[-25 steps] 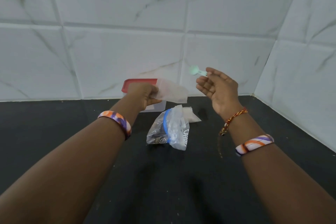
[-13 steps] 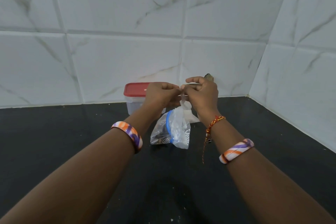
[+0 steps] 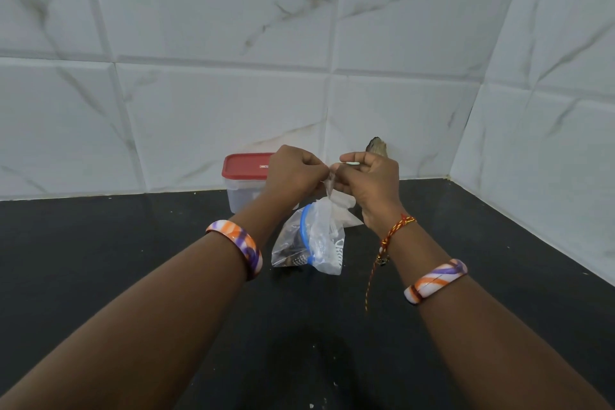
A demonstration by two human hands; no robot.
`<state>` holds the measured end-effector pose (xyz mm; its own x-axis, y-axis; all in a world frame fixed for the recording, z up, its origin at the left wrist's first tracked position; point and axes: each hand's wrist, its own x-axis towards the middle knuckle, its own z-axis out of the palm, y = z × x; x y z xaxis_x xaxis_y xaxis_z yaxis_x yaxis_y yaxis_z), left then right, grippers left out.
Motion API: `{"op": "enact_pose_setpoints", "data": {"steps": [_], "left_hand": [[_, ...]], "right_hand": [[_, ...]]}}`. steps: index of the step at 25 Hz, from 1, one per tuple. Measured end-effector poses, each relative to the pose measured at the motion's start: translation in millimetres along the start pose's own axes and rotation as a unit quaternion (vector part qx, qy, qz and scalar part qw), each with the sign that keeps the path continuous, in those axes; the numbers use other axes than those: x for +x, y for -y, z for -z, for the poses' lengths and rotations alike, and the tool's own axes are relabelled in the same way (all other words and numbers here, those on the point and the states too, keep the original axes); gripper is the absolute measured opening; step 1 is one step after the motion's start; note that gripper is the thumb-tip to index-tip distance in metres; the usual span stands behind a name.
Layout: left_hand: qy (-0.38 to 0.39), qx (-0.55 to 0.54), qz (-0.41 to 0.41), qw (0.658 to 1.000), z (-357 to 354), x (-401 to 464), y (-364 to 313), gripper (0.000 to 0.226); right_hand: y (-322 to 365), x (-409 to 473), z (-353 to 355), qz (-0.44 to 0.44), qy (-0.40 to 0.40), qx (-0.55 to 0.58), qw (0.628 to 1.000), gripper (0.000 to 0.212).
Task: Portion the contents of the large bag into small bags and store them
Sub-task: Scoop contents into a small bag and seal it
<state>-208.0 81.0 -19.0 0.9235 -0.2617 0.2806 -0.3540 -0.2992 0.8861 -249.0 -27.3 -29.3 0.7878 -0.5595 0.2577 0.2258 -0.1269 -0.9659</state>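
Note:
My left hand (image 3: 294, 171) and my right hand (image 3: 369, 181) are raised together above the counter, both pinching the top edge of a small clear bag (image 3: 330, 186) that hangs between them. My right hand also holds a small pale green-white item (image 3: 352, 163) against its fingers and a dark brown piece (image 3: 376, 146) that sticks up behind the knuckles. Below the hands, the large clear bag with a blue zip strip (image 3: 312, 240) lies on the black counter (image 3: 166, 243), with dark contents inside.
A clear plastic box with a red lid (image 3: 246, 176) stands against the white tiled wall behind my left hand. Loose small clear bags (image 3: 346, 215) lie next to the large bag. The wall corner is at the right.
One second ago my hands were apart, the left holding the small bag. They came together at its top edge and have stayed there, barely moving, for the last half second.

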Motion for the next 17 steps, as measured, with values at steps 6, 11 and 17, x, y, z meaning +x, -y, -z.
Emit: {"op": "enact_pose_setpoints", "data": {"steps": [6,11,17], "left_hand": [[-0.008,-0.01,-0.002,1.0,14,6,7,0.005],[0.147,0.15,-0.156,0.965,4,-12,5,0.106],[0.12,0.213,-0.202,0.948,-3,-3,4,0.074]], "right_hand": [[-2,8,14,0.001,-0.073,-0.051,0.996,0.014],[15,2,12,-0.06,0.005,0.067,0.996,0.015],[22,-1,20,-0.066,0.048,0.009,0.997,0.02]]}}
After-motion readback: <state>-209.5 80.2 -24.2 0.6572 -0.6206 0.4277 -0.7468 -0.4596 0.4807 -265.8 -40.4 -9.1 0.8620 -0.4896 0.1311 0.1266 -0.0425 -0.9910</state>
